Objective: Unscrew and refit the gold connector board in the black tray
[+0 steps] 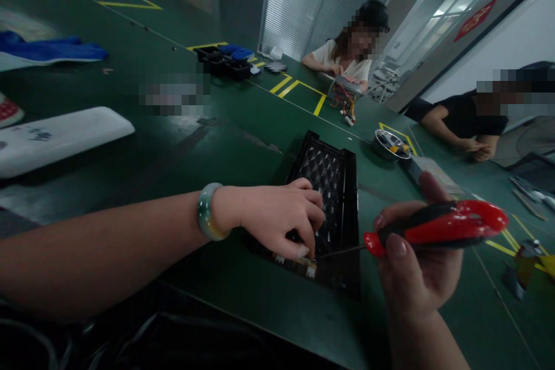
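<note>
A black perforated box (333, 185), like an opened computer power supply case, lies on the green table (243, 127) in front of me. My left hand (281, 217), with a pale bangle on the wrist, rests on the case's near end, fingers curled down and pressed on its edge. My right hand (416, 269) is closed round a red and black screwdriver (437, 228). Its thin shaft points left, and the tip meets the case just beside my left fingertips.
A small metal bowl (390, 144) stands beyond the case. Two other people sit at the far side, one handling a unit with coloured wires (344, 101). A white padded object (56, 139), blue cloth (47, 49), black trays (223, 60) and tools (531, 196) lie about.
</note>
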A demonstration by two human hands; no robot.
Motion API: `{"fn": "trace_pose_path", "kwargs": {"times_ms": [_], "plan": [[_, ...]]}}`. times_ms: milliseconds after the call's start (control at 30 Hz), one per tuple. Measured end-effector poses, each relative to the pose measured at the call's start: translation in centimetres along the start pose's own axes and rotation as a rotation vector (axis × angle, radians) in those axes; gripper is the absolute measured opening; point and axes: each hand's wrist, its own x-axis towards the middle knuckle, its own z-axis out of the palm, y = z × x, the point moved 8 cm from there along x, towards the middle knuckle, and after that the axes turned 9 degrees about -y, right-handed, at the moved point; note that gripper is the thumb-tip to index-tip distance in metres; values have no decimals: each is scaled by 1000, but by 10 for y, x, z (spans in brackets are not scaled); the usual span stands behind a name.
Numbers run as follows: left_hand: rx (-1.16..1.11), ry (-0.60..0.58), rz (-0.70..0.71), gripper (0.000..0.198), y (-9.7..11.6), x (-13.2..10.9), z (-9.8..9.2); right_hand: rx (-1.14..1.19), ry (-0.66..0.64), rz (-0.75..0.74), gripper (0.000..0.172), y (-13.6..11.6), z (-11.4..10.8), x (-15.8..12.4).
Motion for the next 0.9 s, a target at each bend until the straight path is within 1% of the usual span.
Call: {"fn": "trace_pose_path", "kwargs": {"times_ms": [67, 100, 133, 200, 267, 300, 367, 433, 600, 633, 767, 900], "plan": [[-10, -15, -11, 17, -1, 0, 1, 30, -63, -34, 67, -2, 2, -4], [-13, -21, -15, 17, -1, 0, 1, 50, -104, -34, 67, -2, 3, -6], [-13, -23, -19, 18, -1, 1, 1, 70, -143, -32, 62, -1, 5, -8], [-4, -17, -15, 18, -1, 1, 1, 95, -189, -8, 46, 1, 6, -11], [15, -1, 2, 17, 1, 0, 1, 119, -189, 27, 33, 4, 6, -14], [27, 9, 10, 16, 1, 0, 0, 135, -185, 48, 30, 6, 5, -15], [48, 20, 23, 16, 2, 0, 0, 173, -186, 85, 32, 9, 5, -15], [66, 25, 32, 15, 2, 0, 1, 212, -214, 90, 33, 9, 7, -14], [71, 25, 25, 15, 1, 0, 1, 278, -281, 41, 39, 9, 13, -13], [69, 25, 25, 15, 1, 0, 1, 267, -275, 36, 41, 10, 13, -13], [75, 32, 38, 14, 3, 0, -1, 159, -182, 1, 46, 12, 8, -12], [79, 34, 31, 14, 2, 0, -1, 130, -186, -49, 50, 6, 10, -9]]}}
